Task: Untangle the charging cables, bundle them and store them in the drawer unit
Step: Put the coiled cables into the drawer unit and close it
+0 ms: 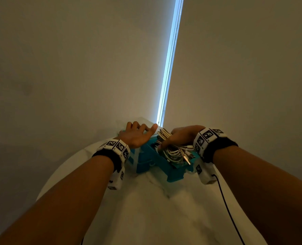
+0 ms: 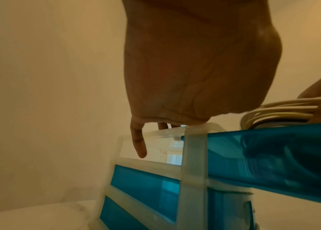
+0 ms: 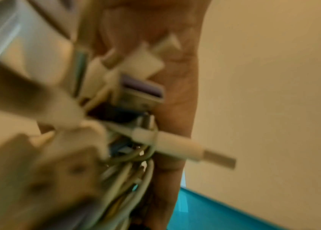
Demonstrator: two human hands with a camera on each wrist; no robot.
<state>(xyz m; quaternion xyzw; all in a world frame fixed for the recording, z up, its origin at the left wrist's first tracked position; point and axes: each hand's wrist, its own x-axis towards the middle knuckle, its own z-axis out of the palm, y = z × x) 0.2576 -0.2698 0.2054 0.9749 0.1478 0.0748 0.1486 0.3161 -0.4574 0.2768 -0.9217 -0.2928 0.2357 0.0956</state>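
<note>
A small drawer unit with a clear frame and blue drawers stands on the white table. Its top drawer is pulled out toward me. My right hand grips a bundle of white charging cables over the pulled-out drawer, with USB plugs sticking out of the bundle. My left hand rests on top of the unit, fingers relaxed and draped over its far edge. The cable loops show beyond the blue drawer wall in the left wrist view.
The round white table sits against a beige wall. A bright strip of window runs up behind the unit. A thin black wire trails from my right wristband across the table.
</note>
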